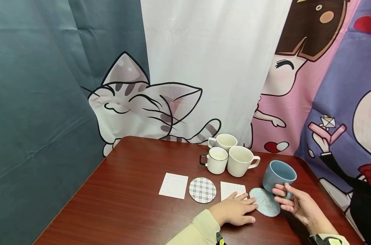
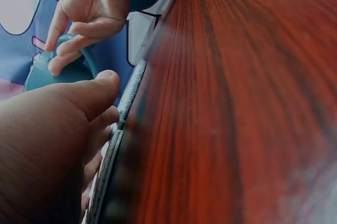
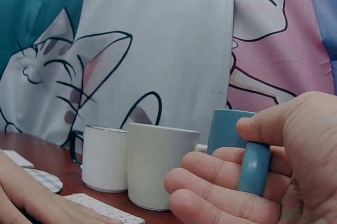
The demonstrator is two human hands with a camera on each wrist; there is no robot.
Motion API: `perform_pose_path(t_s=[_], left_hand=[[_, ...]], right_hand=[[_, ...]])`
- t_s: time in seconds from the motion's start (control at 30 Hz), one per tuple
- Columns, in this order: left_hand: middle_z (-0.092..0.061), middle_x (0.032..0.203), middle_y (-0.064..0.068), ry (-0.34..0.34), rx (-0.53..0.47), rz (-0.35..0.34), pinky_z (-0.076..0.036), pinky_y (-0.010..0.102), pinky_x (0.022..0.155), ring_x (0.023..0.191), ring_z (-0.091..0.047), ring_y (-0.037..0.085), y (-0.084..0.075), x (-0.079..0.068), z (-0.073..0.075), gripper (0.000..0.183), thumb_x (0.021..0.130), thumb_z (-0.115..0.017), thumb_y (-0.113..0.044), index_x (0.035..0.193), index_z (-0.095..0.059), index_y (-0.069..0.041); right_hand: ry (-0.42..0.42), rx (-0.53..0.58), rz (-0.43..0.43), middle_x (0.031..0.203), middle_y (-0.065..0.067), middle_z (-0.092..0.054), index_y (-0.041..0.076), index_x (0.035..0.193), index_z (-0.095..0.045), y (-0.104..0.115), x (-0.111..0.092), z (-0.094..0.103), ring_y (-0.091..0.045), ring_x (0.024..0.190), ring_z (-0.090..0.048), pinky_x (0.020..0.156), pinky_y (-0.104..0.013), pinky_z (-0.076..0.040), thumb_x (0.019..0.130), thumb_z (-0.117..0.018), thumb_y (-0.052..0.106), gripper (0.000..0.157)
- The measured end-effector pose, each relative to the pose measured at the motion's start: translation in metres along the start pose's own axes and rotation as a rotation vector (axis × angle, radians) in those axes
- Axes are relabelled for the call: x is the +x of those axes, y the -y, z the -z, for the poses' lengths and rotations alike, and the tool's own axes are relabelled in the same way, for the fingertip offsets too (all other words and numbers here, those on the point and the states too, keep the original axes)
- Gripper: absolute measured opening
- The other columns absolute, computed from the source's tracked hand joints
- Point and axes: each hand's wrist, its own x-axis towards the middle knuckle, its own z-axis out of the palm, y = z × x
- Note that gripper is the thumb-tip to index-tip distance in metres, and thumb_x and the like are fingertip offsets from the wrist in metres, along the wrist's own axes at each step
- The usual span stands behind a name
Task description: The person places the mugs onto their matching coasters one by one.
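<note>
A blue mug (image 1: 277, 177) is gripped by its handle in my right hand (image 1: 302, 206), thumb on top and fingers through or beneath the loop. In the right wrist view the mug's handle (image 3: 255, 168) lies across the fingers. Just in front of and below the mug lies a round grey-blue coaster (image 1: 266, 204). My left hand (image 1: 236, 209) lies palm down with spread fingers, its fingertips touching the edge of that coaster. Partly under the left fingers is a square speckled coaster (image 1: 231, 189). Whether the mug touches the table is hard to tell.
Left of the hands lie a round plaid coaster (image 1: 202, 190) and another square speckled coaster (image 1: 174, 185). Behind them stand a white mug with a black handle (image 1: 216, 161), a larger cream mug (image 1: 239, 163) and a cream cup (image 1: 226, 140). A printed curtain (image 1: 219, 68) hangs behind the table (image 1: 121, 190).
</note>
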Motion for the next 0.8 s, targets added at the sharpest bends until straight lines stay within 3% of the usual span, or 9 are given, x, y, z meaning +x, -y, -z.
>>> perform_pose_path(t_s=[0.27, 0.8], left_hand=[[-0.027, 0.161, -0.022, -0.015, 0.001, -0.001, -0.018, 0.037, 0.122, 0.151, -0.02, 0.006, 0.001, -0.001, -0.006, 0.054, 0.104, -0.04, -0.058, 0.155, -0.039, -0.04], [-0.024, 0.162, -0.023, -0.027, 0.019, -0.002, -0.016, 0.037, 0.123, 0.152, -0.017, 0.005, 0.004, -0.001, -0.01, 0.055, 0.104, -0.039, -0.059, 0.156, -0.036, -0.041]], right_hand=[[0.007, -0.004, -0.02, 0.123, -0.009, -0.072, 0.009, 0.126, -0.072, -0.002, -0.006, -0.013, -0.023, 0.105, -0.072, 0.083, -0.031, -0.058, 0.113, -0.012, 0.018, 0.063], [-0.063, -0.041, -0.073, 0.12, -0.007, -0.073, 0.012, 0.123, -0.074, -0.015, -0.013, -0.035, -0.02, 0.102, -0.073, 0.081, -0.031, -0.059, 0.113, -0.019, 0.018, 0.056]])
